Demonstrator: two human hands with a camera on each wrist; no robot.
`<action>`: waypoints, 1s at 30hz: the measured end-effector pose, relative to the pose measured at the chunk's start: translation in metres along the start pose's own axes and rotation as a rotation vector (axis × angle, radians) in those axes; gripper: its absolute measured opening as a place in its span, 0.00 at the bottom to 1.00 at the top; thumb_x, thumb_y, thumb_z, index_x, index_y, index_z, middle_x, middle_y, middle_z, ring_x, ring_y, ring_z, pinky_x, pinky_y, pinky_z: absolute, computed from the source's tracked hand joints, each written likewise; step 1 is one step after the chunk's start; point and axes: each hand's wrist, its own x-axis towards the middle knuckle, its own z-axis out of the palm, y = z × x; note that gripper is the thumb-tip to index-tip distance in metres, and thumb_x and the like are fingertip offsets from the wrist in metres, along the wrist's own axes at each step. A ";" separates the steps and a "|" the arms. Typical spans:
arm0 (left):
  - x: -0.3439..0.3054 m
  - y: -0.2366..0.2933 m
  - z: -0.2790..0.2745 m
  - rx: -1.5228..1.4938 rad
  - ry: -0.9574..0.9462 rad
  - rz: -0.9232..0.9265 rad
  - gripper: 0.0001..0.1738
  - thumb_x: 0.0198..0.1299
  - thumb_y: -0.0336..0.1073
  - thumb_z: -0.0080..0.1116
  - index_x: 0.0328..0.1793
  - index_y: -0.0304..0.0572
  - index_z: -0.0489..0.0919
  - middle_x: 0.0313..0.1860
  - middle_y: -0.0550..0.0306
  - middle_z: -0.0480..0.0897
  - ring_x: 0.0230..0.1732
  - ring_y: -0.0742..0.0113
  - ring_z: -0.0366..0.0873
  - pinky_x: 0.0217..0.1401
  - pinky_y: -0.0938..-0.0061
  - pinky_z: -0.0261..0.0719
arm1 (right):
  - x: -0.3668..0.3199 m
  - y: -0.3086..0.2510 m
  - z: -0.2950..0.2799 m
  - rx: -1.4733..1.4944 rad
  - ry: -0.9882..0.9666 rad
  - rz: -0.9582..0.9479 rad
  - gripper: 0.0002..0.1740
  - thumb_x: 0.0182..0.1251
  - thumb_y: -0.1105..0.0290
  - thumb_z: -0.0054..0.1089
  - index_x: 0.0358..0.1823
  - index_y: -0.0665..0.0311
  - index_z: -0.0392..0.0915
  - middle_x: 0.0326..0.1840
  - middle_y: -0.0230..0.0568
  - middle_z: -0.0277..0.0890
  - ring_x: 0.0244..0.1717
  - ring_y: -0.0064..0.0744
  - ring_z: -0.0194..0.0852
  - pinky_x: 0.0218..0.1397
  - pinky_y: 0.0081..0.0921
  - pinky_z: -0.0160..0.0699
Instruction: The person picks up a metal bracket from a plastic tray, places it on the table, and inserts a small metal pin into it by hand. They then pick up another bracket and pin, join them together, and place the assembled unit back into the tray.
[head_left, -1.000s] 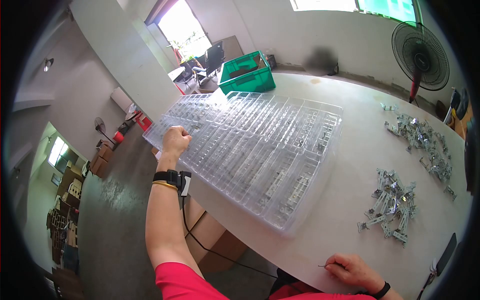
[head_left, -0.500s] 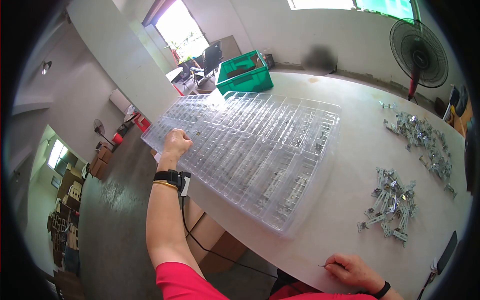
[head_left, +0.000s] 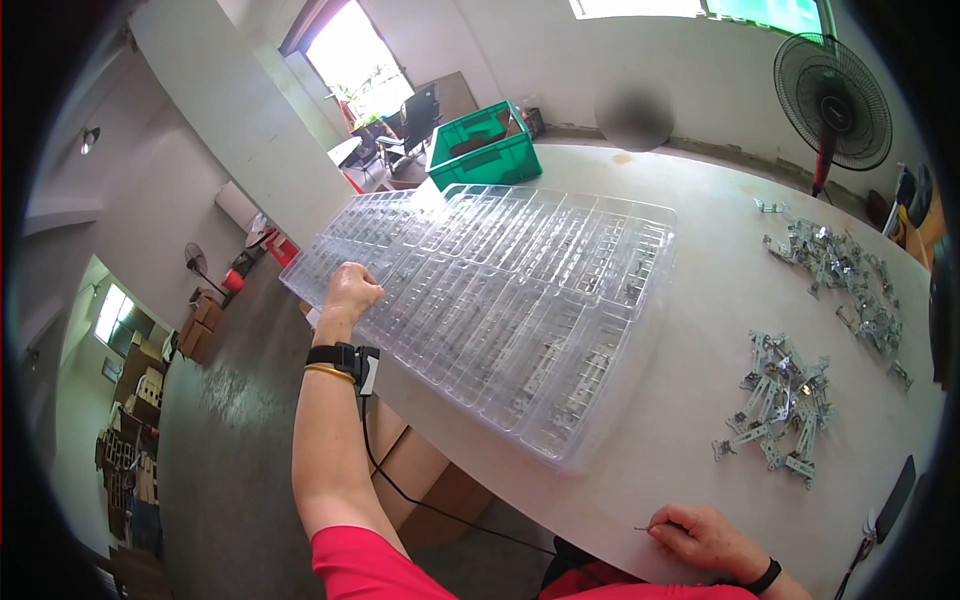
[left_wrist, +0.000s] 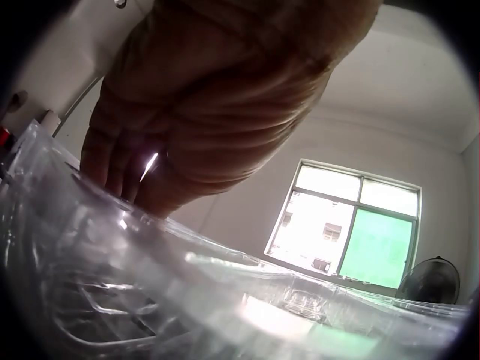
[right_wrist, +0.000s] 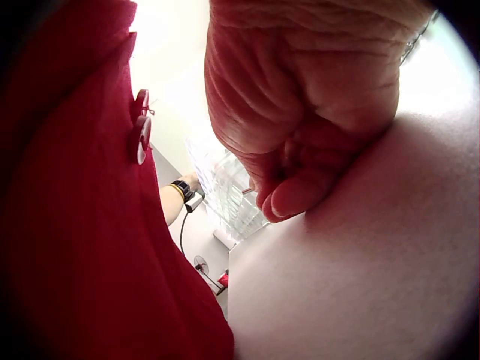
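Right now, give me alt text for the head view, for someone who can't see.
A person's left hand reaches over clear compartment trays of metal parts on a pale table; the right hand pinches a thin piece near the edge. Two heaps of brackets lie beyond.

Pale walls surround a worn, dull floor. Daylight glares through a window behind a dark chair; a black fan stands right.
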 end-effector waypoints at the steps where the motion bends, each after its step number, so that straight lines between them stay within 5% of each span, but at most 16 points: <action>1: 0.000 0.000 0.000 -0.008 -0.003 -0.007 0.11 0.44 0.33 0.74 0.34 0.36 0.89 0.38 0.41 0.89 0.43 0.51 0.89 0.54 0.65 0.84 | 0.000 -0.001 0.000 0.000 0.000 0.001 0.06 0.72 0.69 0.60 0.43 0.63 0.80 0.28 0.37 0.83 0.29 0.31 0.85 0.36 0.27 0.82; 8: 0.013 -0.020 0.008 -0.068 -0.030 -0.032 0.11 0.43 0.33 0.71 0.34 0.36 0.89 0.37 0.40 0.89 0.42 0.51 0.89 0.52 0.64 0.84 | -0.001 -0.006 0.001 -0.054 0.008 -0.024 0.07 0.73 0.67 0.58 0.44 0.62 0.81 0.30 0.40 0.83 0.31 0.36 0.84 0.37 0.30 0.81; 12: 0.014 -0.034 0.007 0.009 0.141 0.269 0.12 0.39 0.36 0.64 0.28 0.34 0.86 0.27 0.38 0.85 0.30 0.50 0.86 0.35 0.61 0.81 | -0.003 0.000 0.001 -0.119 0.021 -0.075 0.09 0.75 0.64 0.56 0.44 0.61 0.80 0.32 0.44 0.81 0.34 0.43 0.83 0.40 0.35 0.80; 15: 0.008 -0.022 -0.013 0.015 0.229 0.430 0.12 0.47 0.36 0.63 0.30 0.31 0.85 0.25 0.39 0.84 0.27 0.56 0.84 0.31 0.61 0.76 | -0.005 0.005 0.001 -0.076 -0.007 -0.097 0.10 0.76 0.63 0.54 0.47 0.60 0.79 0.32 0.45 0.80 0.34 0.45 0.81 0.40 0.38 0.79; 17: -0.008 -0.002 -0.027 -0.051 0.254 0.453 0.08 0.58 0.31 0.63 0.35 0.31 0.85 0.30 0.43 0.86 0.33 0.61 0.84 0.39 0.66 0.79 | -0.008 0.004 0.001 -0.007 0.016 -0.030 0.10 0.76 0.63 0.54 0.47 0.60 0.78 0.32 0.45 0.80 0.34 0.47 0.80 0.39 0.40 0.78; 23: -0.158 0.127 -0.061 -0.218 0.408 0.553 0.09 0.73 0.30 0.56 0.52 0.32 0.80 0.43 0.53 0.82 0.45 0.70 0.79 0.53 0.76 0.77 | -0.005 0.013 0.001 0.061 -0.003 -0.196 0.10 0.77 0.64 0.53 0.44 0.63 0.74 0.33 0.46 0.77 0.35 0.49 0.77 0.41 0.42 0.75; 25: -0.225 0.166 -0.058 -0.202 0.454 0.745 0.08 0.70 0.26 0.57 0.52 0.33 0.81 0.45 0.52 0.83 0.46 0.66 0.80 0.54 0.73 0.77 | -0.009 0.012 0.001 0.003 -0.013 -0.223 0.09 0.76 0.64 0.54 0.43 0.63 0.74 0.33 0.48 0.76 0.37 0.51 0.76 0.41 0.43 0.74; 27: -0.275 0.191 -0.055 -0.180 0.409 1.071 0.10 0.63 0.23 0.61 0.50 0.32 0.81 0.44 0.50 0.83 0.43 0.59 0.81 0.51 0.68 0.79 | -0.012 0.016 0.002 0.005 -0.020 -0.240 0.09 0.76 0.65 0.54 0.43 0.64 0.73 0.33 0.49 0.76 0.36 0.52 0.76 0.41 0.44 0.74; 29: -0.317 0.216 -0.043 -0.455 0.198 1.139 0.11 0.65 0.39 0.68 0.47 0.39 0.87 0.42 0.50 0.85 0.42 0.51 0.85 0.47 0.70 0.83 | -0.015 0.019 0.003 0.008 -0.029 -0.266 0.09 0.75 0.65 0.55 0.42 0.64 0.73 0.32 0.50 0.75 0.36 0.54 0.75 0.40 0.45 0.74; 30: -0.325 0.230 -0.031 -0.534 0.158 1.216 0.10 0.62 0.38 0.70 0.42 0.38 0.85 0.35 0.51 0.82 0.35 0.54 0.82 0.41 0.71 0.81 | -0.018 0.020 0.002 0.010 -0.051 -0.250 0.10 0.75 0.65 0.55 0.42 0.65 0.73 0.32 0.51 0.75 0.36 0.54 0.75 0.40 0.45 0.74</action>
